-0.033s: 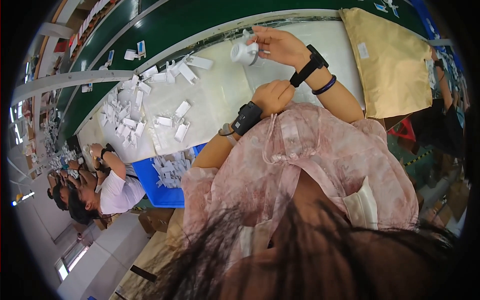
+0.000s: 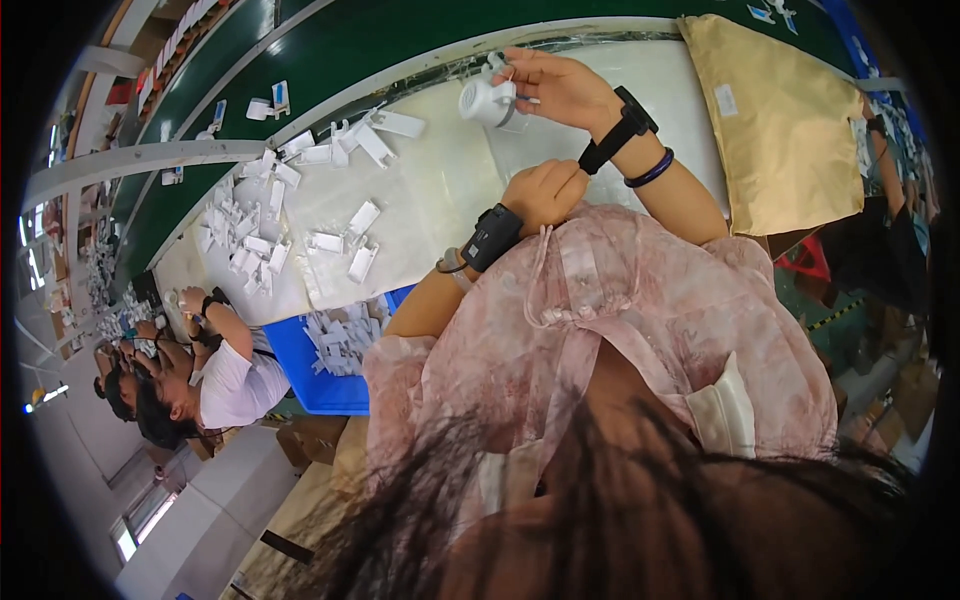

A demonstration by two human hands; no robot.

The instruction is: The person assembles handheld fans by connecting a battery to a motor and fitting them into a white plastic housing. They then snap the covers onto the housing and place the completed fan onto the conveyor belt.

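Observation:
My right hand (image 2: 562, 90) is over the far side of the worktable. Its fingers are closed on a white, round-bodied device (image 2: 485, 103) with a slotted face and a dark band. Closer to me, my left hand (image 2: 545, 193) is curled, its fingertips at the black strap (image 2: 612, 140) around my right wrist. The strap's end seems to be pinched there, though the fingers partly hide it. A black box-shaped unit (image 2: 492, 237) is on my left wrist. White plastic parts (image 2: 362, 218) lie on the table to the left of my hands.
More white parts (image 2: 245, 235) are heaped farther left. A blue bin (image 2: 318, 395) of small white pieces stands at the near left. Brown paper (image 2: 795, 140) covers the right side. Beyond a raised edge runs a green conveyor (image 2: 330, 60). A co-worker (image 2: 235, 365) works at left.

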